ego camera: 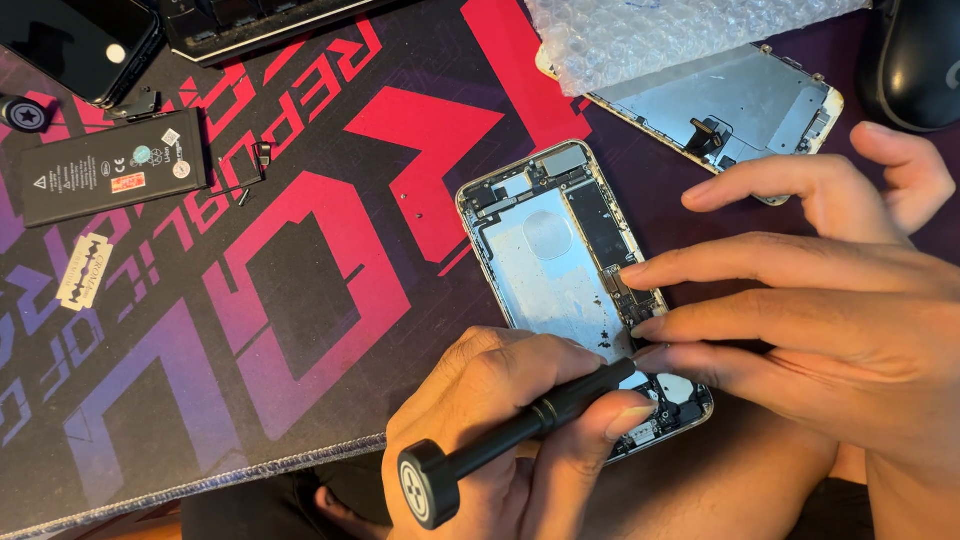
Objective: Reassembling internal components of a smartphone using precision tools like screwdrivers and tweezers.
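- My left hand (500, 420) grips the black screwdriver (520, 425), tip low in the opened phone shell (560, 270) near the desk mat's (250, 330) front edge.
- My right hand (820, 310), fingers spread flat, holds nothing and braces the shell.
- I'd keep the driver squarely seated and turn gently.

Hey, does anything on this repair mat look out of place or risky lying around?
A bare razor blade lies loose on the mat near its left edge, sharp edges exposed. Two tiny screws sit loose on the mat left of the opened phone. The removed battery lies apart at upper left.
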